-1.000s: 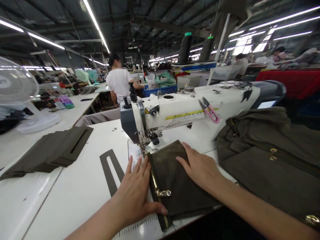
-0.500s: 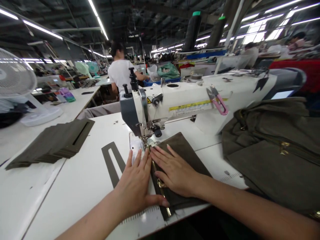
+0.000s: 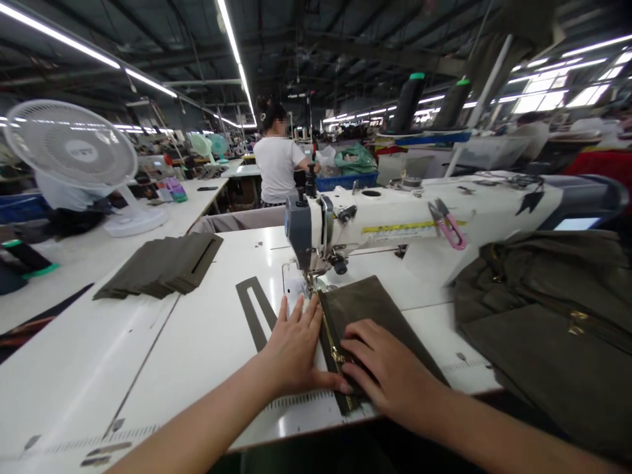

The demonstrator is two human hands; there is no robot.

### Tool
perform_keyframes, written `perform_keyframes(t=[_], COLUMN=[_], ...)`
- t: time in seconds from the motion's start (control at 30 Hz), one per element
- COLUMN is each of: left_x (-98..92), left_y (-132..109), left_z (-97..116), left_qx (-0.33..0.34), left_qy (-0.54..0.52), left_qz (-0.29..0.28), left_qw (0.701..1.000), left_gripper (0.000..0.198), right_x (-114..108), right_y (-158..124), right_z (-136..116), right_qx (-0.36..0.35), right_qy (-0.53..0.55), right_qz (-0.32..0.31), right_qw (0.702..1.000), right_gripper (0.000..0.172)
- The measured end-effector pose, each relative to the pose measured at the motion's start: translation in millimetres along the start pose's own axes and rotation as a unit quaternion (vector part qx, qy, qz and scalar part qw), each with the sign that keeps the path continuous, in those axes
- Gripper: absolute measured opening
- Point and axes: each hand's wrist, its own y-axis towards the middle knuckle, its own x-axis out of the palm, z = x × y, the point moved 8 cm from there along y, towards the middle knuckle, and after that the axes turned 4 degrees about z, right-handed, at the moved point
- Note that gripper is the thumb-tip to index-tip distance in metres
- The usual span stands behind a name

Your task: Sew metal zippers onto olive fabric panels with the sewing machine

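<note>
Resting on the desk [image 3: 197,375], my left hand [image 3: 295,350] has fingers slightly spread along the left side of the zipper [image 3: 328,327]. This zipper, on the dark cloth [image 3: 368,299], points lengthwise from me toward the sewing machine [image 3: 412,205]. From the right, my right hand [image 3: 390,362] is nearer its slider [image 3: 337,357], fingers bent; whether they pinch it, I cannot tell.

white fan [image 3: 74,148] on side table [image 3: 178,216] | person [image 3: 277,164] in white shirt | green-topped thread cones [image 3: 407,108] | blue crate [image 3: 348,182]
</note>
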Motion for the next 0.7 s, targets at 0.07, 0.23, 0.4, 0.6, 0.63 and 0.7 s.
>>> perform_keyframes(t=[0.07,0.23,0.4,0.6,0.63,0.7], left_x=[1.4,6.9,1.3,-20.8,-16.8,-5.2], left_y=[-2,-3,-4,-58,-71,-94], left_z=[-2,-3,-2,-56,-61,-55], left_qx=[0.003,-0.002,-0.007,-0.099,-0.091,-0.023], left_qy=[-0.006,-0.033,-0.054,0.041,0.059,0.095], left_qz=[0.006,-0.01,-0.032,0.032,0.032,0.041], left_qw=[1.0,0.999,0.998,0.994,0.994,0.994], left_gripper=[0.116,0.121,0.124,0.113,0.109,0.102], right_x=[-5,-5,39,52,49,44], right_y=[-8,5,32,25,24,22], right_z=[-10,5,34,42,42,41], right_qx=[0.026,0.034,0.01,0.008,0.009,-0.001], right_qy=[0.05,0.078,0.006,0.005,0.005,0.01], right_qz=[-0.015,-0.003,-0.046,-0.036,-0.024,-0.006], right_qw=[0.998,0.996,0.999,0.999,1.0,1.0], right_gripper=[0.017,0.027,0.046,0.048,0.047,0.043])
